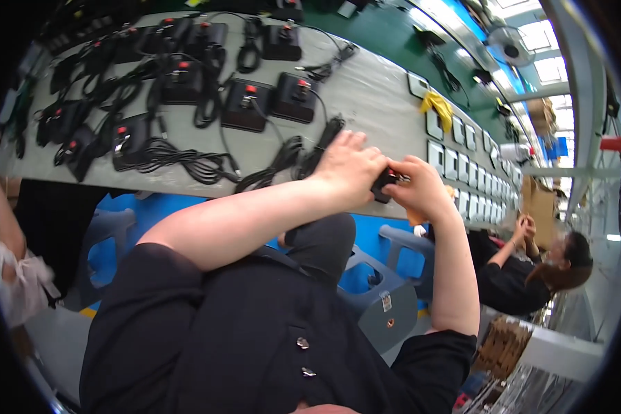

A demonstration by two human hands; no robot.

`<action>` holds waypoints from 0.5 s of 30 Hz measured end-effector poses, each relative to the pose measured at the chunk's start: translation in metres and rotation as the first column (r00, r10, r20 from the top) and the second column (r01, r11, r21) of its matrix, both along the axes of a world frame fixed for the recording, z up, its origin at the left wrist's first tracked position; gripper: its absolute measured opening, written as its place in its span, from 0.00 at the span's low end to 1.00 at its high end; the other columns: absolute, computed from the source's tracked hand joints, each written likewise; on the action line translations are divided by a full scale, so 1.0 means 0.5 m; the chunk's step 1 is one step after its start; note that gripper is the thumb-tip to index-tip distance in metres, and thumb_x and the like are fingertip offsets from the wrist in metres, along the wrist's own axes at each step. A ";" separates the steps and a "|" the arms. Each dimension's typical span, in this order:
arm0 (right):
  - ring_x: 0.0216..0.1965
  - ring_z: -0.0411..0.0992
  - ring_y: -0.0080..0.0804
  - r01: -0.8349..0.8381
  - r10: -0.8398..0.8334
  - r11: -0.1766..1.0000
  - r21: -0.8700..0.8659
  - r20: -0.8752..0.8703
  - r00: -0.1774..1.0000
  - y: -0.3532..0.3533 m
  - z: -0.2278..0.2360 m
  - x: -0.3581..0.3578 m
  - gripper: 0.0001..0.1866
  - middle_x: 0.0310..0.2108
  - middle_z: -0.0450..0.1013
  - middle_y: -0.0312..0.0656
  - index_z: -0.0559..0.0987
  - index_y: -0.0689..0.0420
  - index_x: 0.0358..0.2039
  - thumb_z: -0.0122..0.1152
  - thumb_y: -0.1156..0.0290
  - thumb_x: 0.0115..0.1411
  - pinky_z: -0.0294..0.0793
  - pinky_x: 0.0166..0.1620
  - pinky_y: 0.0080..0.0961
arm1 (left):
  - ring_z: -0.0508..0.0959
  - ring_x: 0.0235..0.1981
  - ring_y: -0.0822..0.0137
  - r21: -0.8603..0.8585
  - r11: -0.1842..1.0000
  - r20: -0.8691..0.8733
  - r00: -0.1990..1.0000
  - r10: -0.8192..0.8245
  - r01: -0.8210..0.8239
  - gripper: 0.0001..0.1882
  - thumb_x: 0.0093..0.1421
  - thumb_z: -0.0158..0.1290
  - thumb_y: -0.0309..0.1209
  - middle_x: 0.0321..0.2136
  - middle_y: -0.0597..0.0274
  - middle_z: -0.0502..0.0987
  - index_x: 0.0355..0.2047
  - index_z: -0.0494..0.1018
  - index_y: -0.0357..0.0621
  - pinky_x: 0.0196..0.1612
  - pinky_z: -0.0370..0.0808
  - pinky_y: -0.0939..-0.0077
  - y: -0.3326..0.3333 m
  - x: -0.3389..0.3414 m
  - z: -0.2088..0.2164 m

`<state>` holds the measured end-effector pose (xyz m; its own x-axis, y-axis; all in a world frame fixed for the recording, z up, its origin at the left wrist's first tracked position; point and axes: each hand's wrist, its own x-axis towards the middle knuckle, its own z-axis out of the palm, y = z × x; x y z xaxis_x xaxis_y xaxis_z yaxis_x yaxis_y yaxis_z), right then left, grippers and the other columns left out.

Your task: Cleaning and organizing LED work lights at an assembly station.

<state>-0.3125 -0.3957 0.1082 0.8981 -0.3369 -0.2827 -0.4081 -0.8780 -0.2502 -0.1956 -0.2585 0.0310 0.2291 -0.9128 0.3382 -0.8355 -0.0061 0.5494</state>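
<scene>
A small black box (381,188) with a bit of red on top is between my two hands at the table's front edge. My left hand (348,169) is closed over the box's left side, with its fingers bent. From the right, my right hand (423,188) pinches at the top of the box; the fingertips cover part of it. Just left of my left hand lies a bundled black cable (317,153). Further left stand two similar black boxes, a nearer one (244,116) and another (293,107), each with a red-topped metal part and a cable.
Several more black boxes (181,86) with coiled cables crowd the table's left. Rows of pale, dark-edged pieces (470,169) and a yellow cloth (437,109) lie to the right. Grey-blue stools (379,297) stand below the edge. A co-worker (524,269) sits at right; another person's sleeve (21,276) shows at left.
</scene>
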 end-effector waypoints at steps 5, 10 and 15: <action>0.36 0.72 0.36 0.232 -0.238 0.952 0.202 0.008 0.971 0.016 -0.008 -0.001 0.27 0.33 0.69 0.42 0.78 0.53 0.49 0.70 0.73 0.44 0.72 0.42 0.30 | 0.67 0.53 0.55 0.193 0.981 0.162 0.987 -0.020 -0.012 0.29 0.42 0.65 0.42 0.43 0.61 0.75 0.44 0.71 0.45 0.61 0.53 0.49 -0.009 0.000 0.023; 0.36 0.75 0.35 0.345 -0.365 0.923 0.172 0.104 0.925 -0.026 -0.045 0.001 0.27 0.38 0.73 0.44 0.77 0.52 0.51 0.69 0.69 0.48 0.73 0.43 0.28 | 0.51 0.66 0.50 0.103 0.993 0.468 0.884 -0.005 -0.049 0.38 0.53 0.57 0.46 0.60 0.52 0.62 0.59 0.61 0.38 0.64 0.41 0.42 0.076 -0.001 0.019; 0.39 0.76 0.40 0.318 -0.320 0.947 0.038 0.070 0.945 -0.127 -0.046 0.082 0.27 0.35 0.77 0.47 0.76 0.51 0.51 0.68 0.65 0.49 0.73 0.46 0.30 | 0.53 0.65 0.49 0.006 1.000 0.213 0.977 -0.024 0.023 0.28 0.52 0.59 0.40 0.58 0.54 0.64 0.51 0.69 0.41 0.63 0.48 0.44 0.263 0.079 0.111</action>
<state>-0.2713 -0.4591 0.0852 0.7635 -0.6029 -0.2316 -0.6453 -0.6976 -0.3114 -0.1562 -0.1268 0.0865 0.1310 -0.9184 0.3733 -0.9332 0.0129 0.3592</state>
